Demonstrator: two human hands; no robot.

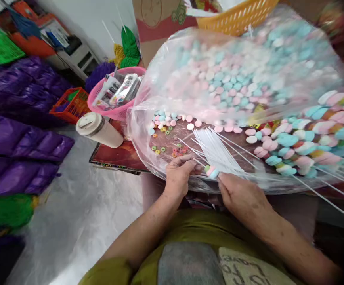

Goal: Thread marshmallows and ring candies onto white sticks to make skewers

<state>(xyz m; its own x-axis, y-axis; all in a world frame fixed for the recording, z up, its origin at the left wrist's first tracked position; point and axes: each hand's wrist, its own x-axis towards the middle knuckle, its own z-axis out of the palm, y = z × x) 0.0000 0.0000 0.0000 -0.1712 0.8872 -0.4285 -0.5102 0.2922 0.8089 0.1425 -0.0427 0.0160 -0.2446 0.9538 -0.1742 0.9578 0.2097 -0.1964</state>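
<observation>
My right hand (243,194) pinches a thin white stick below several marshmallows (212,172), pink and blue, threaded on it. A small green piece (207,168) sits above them on the same stick. My left hand (178,174) is closed at the stick's far end, fingertips together; whatever lies between them is hidden. Beyond the hands lies a bundle of white sticks (216,150) on the plastic-covered table. Small coloured rings (179,150) are scattered just past my left fingers. Loose marshmallows (166,116) lie farther back.
A big clear bag of marshmallows (231,83) fills the table's back. Finished marshmallow skewers (314,138) are piled at right. A lidded cup (99,130) and a pink basket (117,113) stand at left. A yellow basket (237,18) is behind; purple packages (20,146) lie far left.
</observation>
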